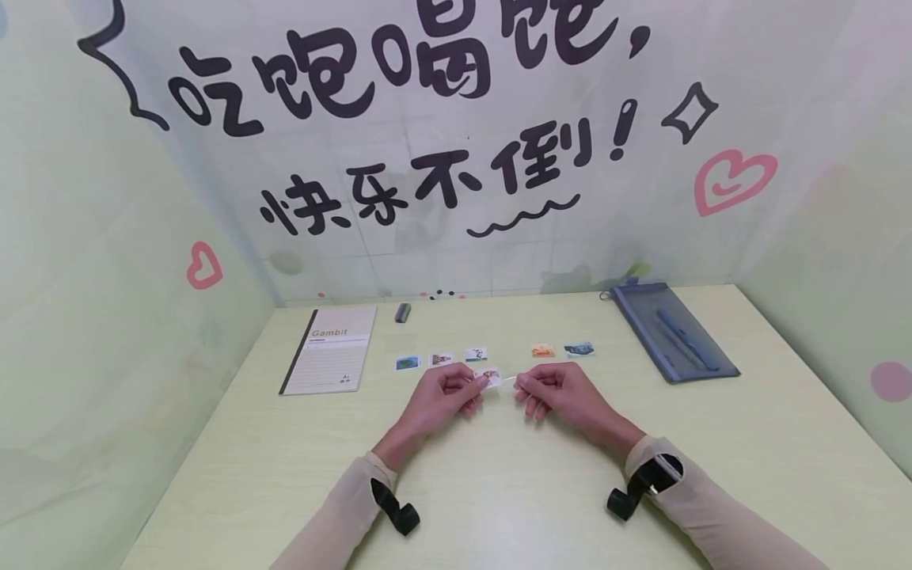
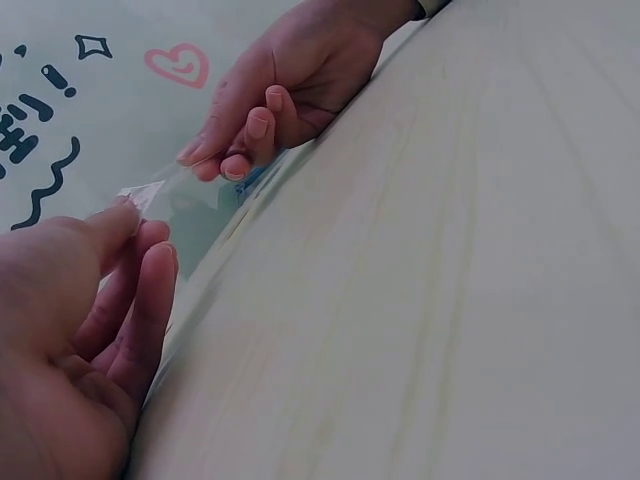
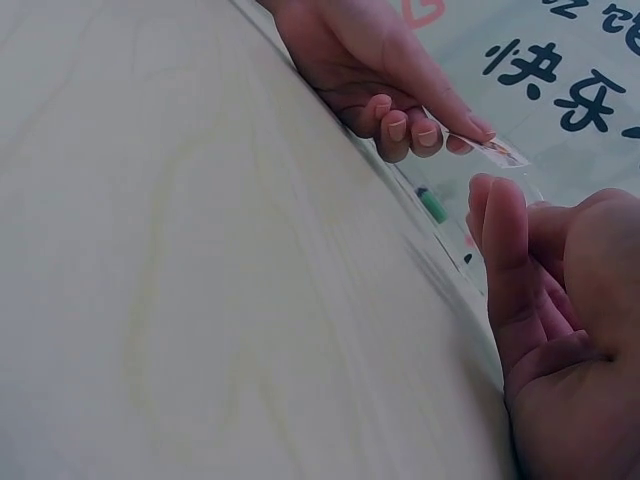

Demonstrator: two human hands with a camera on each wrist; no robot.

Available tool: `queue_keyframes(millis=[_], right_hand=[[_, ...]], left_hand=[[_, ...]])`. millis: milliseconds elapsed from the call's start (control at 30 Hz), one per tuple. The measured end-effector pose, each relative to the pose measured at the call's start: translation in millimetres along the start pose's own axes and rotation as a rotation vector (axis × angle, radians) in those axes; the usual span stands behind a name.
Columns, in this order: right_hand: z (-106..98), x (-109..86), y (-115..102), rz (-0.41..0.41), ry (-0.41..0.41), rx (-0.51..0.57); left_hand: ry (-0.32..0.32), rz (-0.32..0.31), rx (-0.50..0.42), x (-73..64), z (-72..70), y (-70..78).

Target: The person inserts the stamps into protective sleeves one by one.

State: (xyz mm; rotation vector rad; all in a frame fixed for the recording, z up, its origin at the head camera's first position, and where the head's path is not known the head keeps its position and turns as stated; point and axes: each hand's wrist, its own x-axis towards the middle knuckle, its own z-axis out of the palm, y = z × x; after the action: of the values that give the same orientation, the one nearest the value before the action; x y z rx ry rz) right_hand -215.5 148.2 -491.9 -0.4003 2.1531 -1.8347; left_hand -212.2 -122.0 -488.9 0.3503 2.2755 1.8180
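Near the centre of the head view, raised off the tabletop, a small picture card is pinched by the left hand, thumb on top. Just to its right, the right hand has thumb and fingers together on a clear film that bridges the gap; whether film and card are stuck together cannot be told. Working them well probably calls for a light grip near the edges, thumb off the printed face, since so thin a card looks easy to crease. Hold both hands level, and make any pull slow and flat rather than upward, lest the film tear or curl. Above the hands in the frame, three cards and, further right, two more cards lie near enough to be nudged by a careless knuckle.
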Motion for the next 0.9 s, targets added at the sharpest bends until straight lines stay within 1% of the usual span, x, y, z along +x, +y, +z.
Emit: queue_keyframes(millis=[233,433,567,700,900], right_hand=[[0.8,-1.0,-1.0,0.002,0.011,-0.009],[-0.1,-0.3,1.3,0.001,0.01,-0.039],[-1.0,0.1,2.9,0.003,0.008,-0.047],[-1.3,-0.7,2.6,-0.001,0.006,-0.039],[-0.6,-2.4,-0.6,-0.013,0.004,-0.029]], left_hand=[[0.027,0.015,-0.011,0.3,1.6,-0.4],[0.038,0.027,-0.012,-0.2,2.8,0.2],[0.043,0.024,-0.005,-0.7,3.4,0.3],[0.044,0.017,0.0,-0.8,3.6,0.5],[0.028,0.02,0.003,0.3,3.1,-0.4]])
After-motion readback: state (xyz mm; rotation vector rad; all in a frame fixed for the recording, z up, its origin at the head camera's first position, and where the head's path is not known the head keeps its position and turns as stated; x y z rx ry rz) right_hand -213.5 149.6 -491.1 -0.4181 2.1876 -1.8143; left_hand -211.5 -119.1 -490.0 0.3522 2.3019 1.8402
